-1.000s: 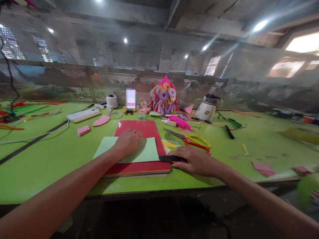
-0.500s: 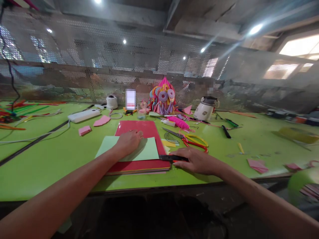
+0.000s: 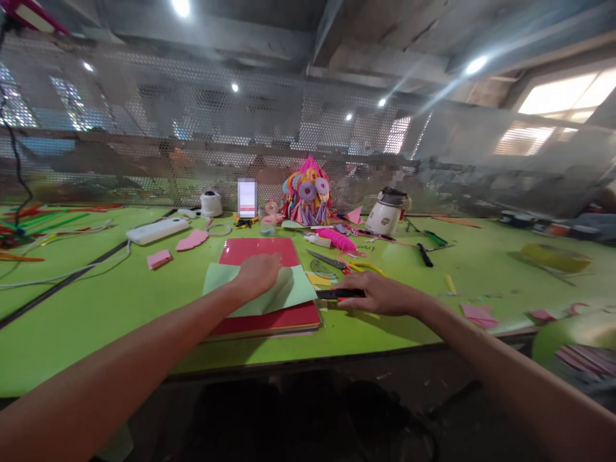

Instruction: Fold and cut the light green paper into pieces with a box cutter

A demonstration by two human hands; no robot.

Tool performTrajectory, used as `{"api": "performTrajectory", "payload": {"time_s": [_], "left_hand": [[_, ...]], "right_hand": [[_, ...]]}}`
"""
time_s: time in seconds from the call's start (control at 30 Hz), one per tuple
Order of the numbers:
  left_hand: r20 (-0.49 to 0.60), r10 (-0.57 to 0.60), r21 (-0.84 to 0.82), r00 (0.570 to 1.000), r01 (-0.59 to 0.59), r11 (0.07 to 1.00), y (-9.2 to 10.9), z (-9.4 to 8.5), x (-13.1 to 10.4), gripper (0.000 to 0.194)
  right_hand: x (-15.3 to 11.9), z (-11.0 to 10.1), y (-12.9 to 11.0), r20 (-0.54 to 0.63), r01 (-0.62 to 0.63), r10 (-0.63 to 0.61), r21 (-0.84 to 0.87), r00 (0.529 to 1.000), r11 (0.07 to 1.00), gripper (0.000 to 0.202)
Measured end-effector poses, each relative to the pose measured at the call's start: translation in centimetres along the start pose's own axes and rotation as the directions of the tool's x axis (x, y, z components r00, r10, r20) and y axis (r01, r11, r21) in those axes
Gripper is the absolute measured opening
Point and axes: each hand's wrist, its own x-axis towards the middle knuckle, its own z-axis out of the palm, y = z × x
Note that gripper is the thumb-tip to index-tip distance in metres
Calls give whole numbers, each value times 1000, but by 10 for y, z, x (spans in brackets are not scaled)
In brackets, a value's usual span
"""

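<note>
My left hand (image 3: 260, 276) is closed, its fingers curled against a light green paper sheet (image 3: 293, 287). The sheet bulges beside the hand and lies over a red sheet (image 3: 260, 249) on top of a stack of coloured papers. In my right hand (image 3: 380, 292) is a black and red utility knife (image 3: 341, 294). Its front end meets the right edge of the green sheet, and I cannot make out the blade. Scissors (image 3: 330, 258) with yellow and red handles lie just beyond the right hand, their handles partly hidden by it.
A clear protractor (image 3: 321, 269) lies right of the stack. Behind are pink yarn (image 3: 339, 240), a tasselled paper decoration (image 3: 308, 192), a lit phone (image 3: 247, 197) and a white kettle (image 3: 386, 213). A white power strip (image 3: 158, 230) and pink paper pieces (image 3: 191, 240) lie left.
The green sheet has shifted to the right with my left hand and now buckles and lifts at its near edge. My right hand still holds the knife, slightly farther from me.
</note>
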Motion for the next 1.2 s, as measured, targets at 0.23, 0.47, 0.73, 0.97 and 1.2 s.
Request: {"api": "performTrajectory", "payload": {"time_s": [0.23,0.47,0.73,0.97,1.2], "left_hand": [[-11,-66,40,998,67,997,3,3,-13,25],[-182,-33,113,983,54,992,6,9,-17,25],[-21,438,-9,899,-438,899,-13,-6,-19,23],[-160,470,-187,868,-495,849,-33,12,-31,28],[-169,447,-229,878,-476,849,-32,16,-33,27]], "right_hand": [[1,10,14,24,8,-7,-38,1000,999,48],[5,17,14,-22,27,-28,-30,999,999,46],[6,17,15,-27,77,-78,-15,997,997,39],[7,19,8,-44,60,-62,-41,997,997,35],[0,20,2,-53,35,-37,-30,998,999,35]]}}
